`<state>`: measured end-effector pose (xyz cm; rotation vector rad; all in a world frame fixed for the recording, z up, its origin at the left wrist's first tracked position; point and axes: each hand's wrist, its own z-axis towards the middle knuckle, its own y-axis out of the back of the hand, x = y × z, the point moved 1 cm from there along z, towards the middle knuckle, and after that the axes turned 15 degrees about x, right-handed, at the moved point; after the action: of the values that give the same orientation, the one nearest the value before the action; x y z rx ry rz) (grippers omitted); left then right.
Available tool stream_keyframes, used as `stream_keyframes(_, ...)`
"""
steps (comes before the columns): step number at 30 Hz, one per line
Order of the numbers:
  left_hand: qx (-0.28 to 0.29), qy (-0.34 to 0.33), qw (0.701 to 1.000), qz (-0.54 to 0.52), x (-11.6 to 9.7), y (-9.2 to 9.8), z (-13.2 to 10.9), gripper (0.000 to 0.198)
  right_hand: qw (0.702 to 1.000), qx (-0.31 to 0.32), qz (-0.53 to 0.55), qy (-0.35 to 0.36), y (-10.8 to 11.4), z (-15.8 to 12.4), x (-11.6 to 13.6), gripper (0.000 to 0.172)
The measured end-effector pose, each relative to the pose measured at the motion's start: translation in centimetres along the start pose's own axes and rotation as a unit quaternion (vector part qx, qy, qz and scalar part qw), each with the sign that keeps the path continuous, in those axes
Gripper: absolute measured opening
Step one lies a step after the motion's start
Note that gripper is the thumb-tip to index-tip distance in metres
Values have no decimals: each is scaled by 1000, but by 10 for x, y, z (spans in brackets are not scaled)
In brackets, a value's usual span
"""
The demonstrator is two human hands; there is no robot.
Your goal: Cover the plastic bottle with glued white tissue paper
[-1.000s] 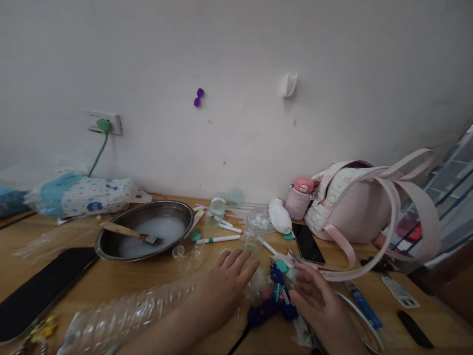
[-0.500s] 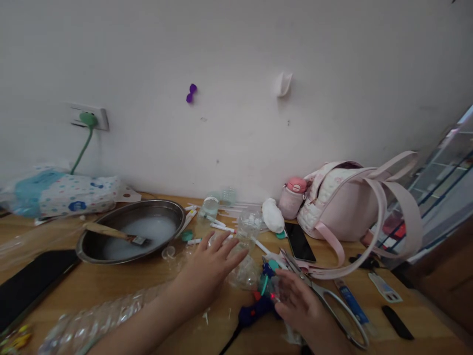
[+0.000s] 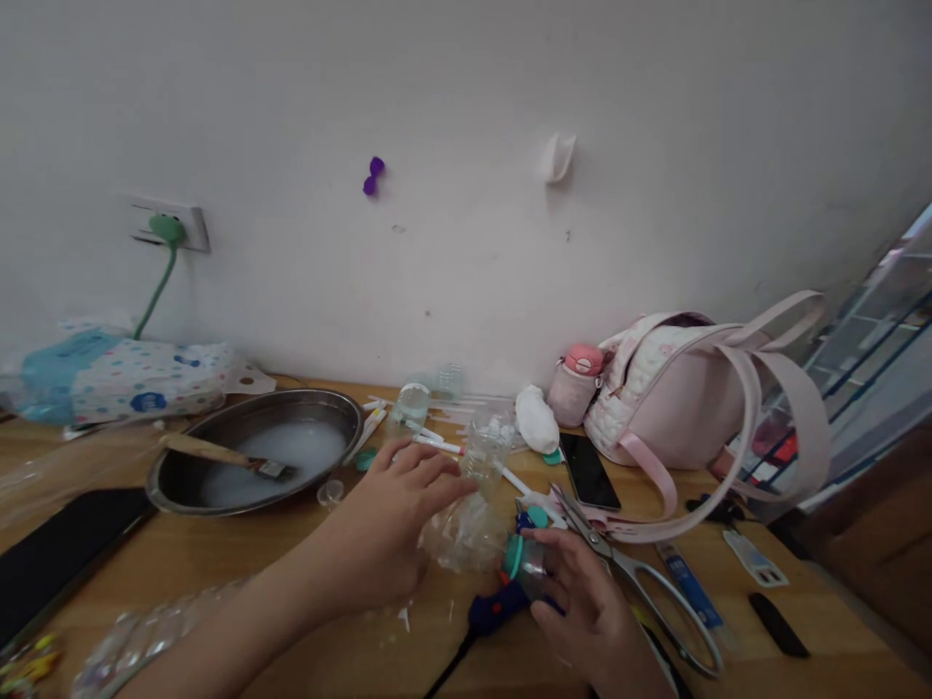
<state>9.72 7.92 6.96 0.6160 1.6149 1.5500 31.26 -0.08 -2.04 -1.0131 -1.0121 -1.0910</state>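
Note:
My left hand (image 3: 389,529) is curled around a crumpled clear plastic piece (image 3: 466,532) just above the wooden table (image 3: 306,563). My right hand (image 3: 593,612) grips a small clear bottle neck with a teal cap (image 3: 520,560), held close to the crumpled piece. A blue glue gun (image 3: 493,612) lies on the table under both hands, partly hidden by my right hand. A small clear bottle (image 3: 484,451) stands just beyond my left fingers.
A metal bowl (image 3: 342,419) with white liquid and a brush sits at the left. Scissors (image 3: 641,582), a phone (image 3: 588,471), a pink bag (image 3: 691,398) and a pink bottle (image 3: 572,388) lie to the right. Pens and caps are scattered behind. A black tablet (image 3: 58,544) is at far left.
My left hand went from flat and spread to closed on the clear plastic piece. My right hand lifted the teal-capped bottle neck off the glue gun and brought it toward the left hand.

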Motion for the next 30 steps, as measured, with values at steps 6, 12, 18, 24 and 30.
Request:
stream_keyframes(6,29,-8,999,-41,0,11,-4,70,997,18,71,-12,-7,-2,1,41)
stream_keyframes(12,68,-12,993,-91,1,18,-12,69,996,0,92,-24,-21,-3,-2,38)
stream_keyframes(18,74,20,987,-138,7,19,-19,57,991,-80,102,-14,-20,1,-9,41)
stream_keyframes(24,-1,1,984,-178,16,20,-13,63,970,-121,201,-61,-16,6,4,42)
stream_keyframes(30,-32,70,947,-312,37,11,-8,74,925,-129,339,-116,-22,6,9,33)
